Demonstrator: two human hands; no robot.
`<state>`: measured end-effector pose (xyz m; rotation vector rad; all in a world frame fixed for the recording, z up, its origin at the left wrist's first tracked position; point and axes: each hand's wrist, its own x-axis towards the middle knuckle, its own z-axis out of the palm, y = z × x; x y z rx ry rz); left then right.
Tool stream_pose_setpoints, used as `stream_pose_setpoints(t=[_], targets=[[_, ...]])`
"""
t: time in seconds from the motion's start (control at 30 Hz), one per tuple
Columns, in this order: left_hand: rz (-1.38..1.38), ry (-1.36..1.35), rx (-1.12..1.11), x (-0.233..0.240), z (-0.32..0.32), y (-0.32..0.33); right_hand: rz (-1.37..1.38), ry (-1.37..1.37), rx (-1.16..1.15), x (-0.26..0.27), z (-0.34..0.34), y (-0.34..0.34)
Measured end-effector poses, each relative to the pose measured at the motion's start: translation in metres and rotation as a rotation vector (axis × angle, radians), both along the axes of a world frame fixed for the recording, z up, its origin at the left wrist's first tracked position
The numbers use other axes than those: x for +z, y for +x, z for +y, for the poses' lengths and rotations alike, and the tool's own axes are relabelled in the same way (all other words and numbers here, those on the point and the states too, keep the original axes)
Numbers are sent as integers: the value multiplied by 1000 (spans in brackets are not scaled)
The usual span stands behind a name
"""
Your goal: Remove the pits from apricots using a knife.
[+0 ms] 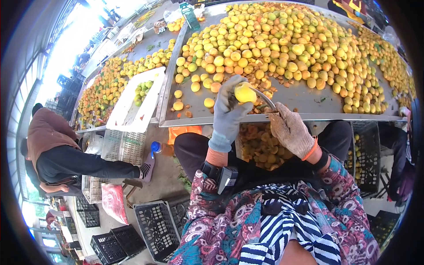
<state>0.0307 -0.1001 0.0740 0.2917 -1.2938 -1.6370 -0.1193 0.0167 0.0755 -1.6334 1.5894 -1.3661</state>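
My left hand (pixel 231 107), in a grey glove, holds a yellow apricot (pixel 245 92) above the near edge of a metal table (pixel 304 99). In my right hand (pixel 292 130), in a beige knitted glove, is a curved metal blade (pixel 265 99) whose far end reaches the right side of the apricot. Its handle is mostly hidden by the fingers. A large heap of apricots (pixel 275 43) covers the back of the table. Apricot scraps (pixel 261 82) lie in front of the heap. Below my hands, between my knees, a container holds halved apricots (pixel 265 145).
A white tray (pixel 154 79) with green fruit stands at the left, over a pale plastic crate (pixel 122 145). A person (pixel 56 145) is at the far left. Black crates (pixel 157 228) and a blue-capped bottle (pixel 162 148) are on the floor. A green bottle (pixel 189 16) stands at the back.
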Motion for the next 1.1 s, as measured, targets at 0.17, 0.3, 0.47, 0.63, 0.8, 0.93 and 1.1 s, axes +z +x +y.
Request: stream_pose_setpoints(t=[0.17,0.3,0.47,0.63,0.8,0.93,1.1], targets=[[-198,-286,149,1,-1,0,98,-10,-23,36,19,1],[-284,-423,193,9,3,4,318,71,0,42,23,-4],[-440,-525,286,21,11,5,344,52,6,41,29,-8],[-402,-521,238,19,10,4,332,149,-7,51,31,-5],[-475,-599,263,21,10,8,389,107,4,50,33,-12],[-527,-759,282,20,5,11,416,109,74,52,31,-23],[-599,-783,272,14,5,11,370,290,113,56,28,-28]])
